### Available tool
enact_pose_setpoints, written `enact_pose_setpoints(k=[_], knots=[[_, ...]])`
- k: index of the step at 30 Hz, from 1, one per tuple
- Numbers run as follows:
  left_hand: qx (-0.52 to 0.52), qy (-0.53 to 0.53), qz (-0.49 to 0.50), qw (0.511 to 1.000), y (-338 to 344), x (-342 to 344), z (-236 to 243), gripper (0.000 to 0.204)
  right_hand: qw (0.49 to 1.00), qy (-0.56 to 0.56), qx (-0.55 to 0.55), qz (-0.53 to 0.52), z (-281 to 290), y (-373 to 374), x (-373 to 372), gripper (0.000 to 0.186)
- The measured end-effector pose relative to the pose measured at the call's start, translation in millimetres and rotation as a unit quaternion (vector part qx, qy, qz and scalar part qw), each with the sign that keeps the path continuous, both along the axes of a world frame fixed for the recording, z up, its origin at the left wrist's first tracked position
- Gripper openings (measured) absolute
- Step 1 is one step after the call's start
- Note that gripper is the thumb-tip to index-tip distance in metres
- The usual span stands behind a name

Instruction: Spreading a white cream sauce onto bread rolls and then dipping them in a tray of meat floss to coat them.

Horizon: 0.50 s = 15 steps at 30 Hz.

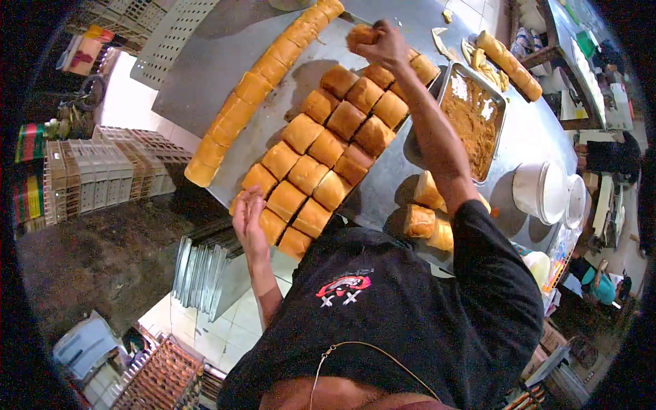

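A block of golden square bread rolls (309, 174) lies in rows on the metal table (369, 198). Beyond its far end, my right hand (388, 48) grips a bread roll (361, 37) with a browner surface, its fingers closed round it. My left hand (251, 217) rests against the rolls at the block's near left corner, fingers stretched out and holding nothing. Several rolls in the block look darker on top than the others. To the right, partly under my right forearm, is a metal tray (506, 106) of brown crumbs (471, 130) with white patches.
A long scored loaf (253, 89) runs along the left of the table. Another loaf (509, 65) lies at the far right beside yellowish strips. Loose rolls (420, 222) and a white tub (536, 191) sit near right. Stacked crates (96, 174) and metal sheets (205, 273) stand left of the table.
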<state>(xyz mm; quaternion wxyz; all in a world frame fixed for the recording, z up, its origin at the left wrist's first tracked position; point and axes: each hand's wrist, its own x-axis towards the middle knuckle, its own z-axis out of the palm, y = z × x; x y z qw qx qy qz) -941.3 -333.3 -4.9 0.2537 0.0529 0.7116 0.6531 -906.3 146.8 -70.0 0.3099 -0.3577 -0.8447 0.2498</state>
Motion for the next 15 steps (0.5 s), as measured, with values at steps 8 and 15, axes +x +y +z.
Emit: enact_pose_setpoints(k=[8, 15], knots=[[0.006, 0.008, 0.014, 1.000, -17.0, -1.9, -9.2, 0.028, 0.968, -0.196, 0.156, -0.019, -52.0, -20.0, 35.7, 0.060], [-0.021, -0.015, 0.000, 1.000, -13.2, -8.4, -18.9, 0.030, 0.945, -0.195, -0.159, 0.209, 29.9, -111.8, 234.6, 0.049]])
